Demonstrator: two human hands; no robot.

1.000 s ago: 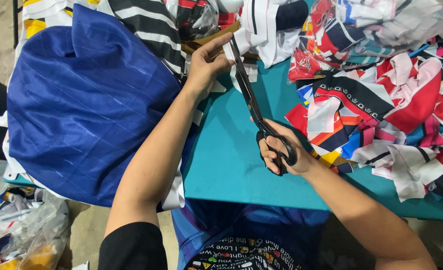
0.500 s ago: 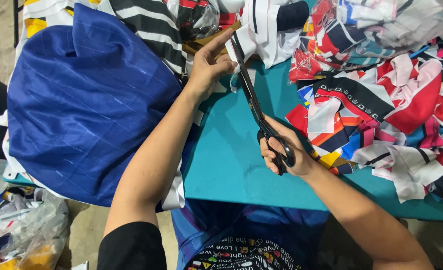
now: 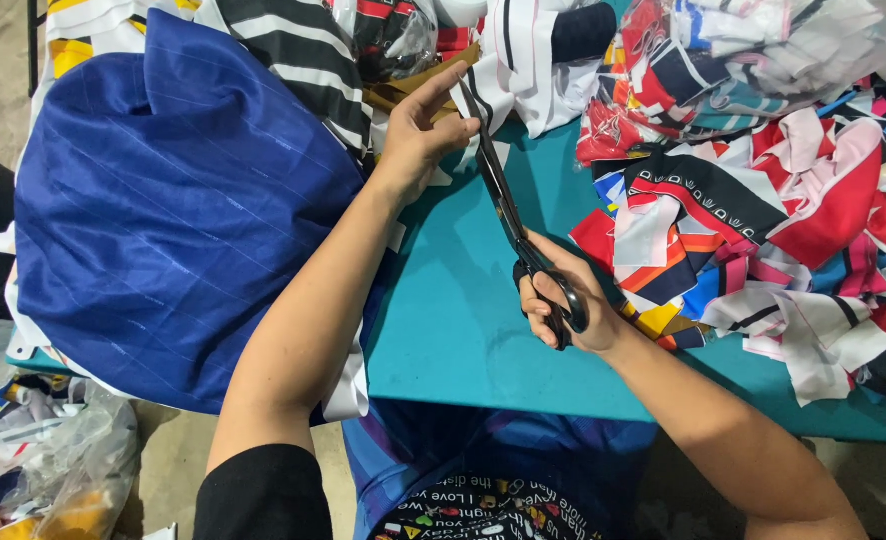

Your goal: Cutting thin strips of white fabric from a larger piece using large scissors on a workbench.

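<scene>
Gripping the black handles, the right hand (image 3: 563,305) has its fingers closed through the loops of the long scissors (image 3: 508,210), which slant up across the teal desk (image 3: 453,330). Farther on, the left hand (image 3: 418,135) pinches a white fabric strip (image 3: 478,135) at the blade tips. Blue cloth (image 3: 173,210) lies left; a heap of colourful scraps (image 3: 763,210) lies right.

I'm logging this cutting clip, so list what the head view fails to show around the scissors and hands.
- Scissors: handle loops mostly covered by the right hand.
- What the blades cut: the tips end at the left hand fingers; cannot tell.
- Blue fabric: hides that end of the teal table.
- Scrap pile: cut off by the right edge.
</scene>
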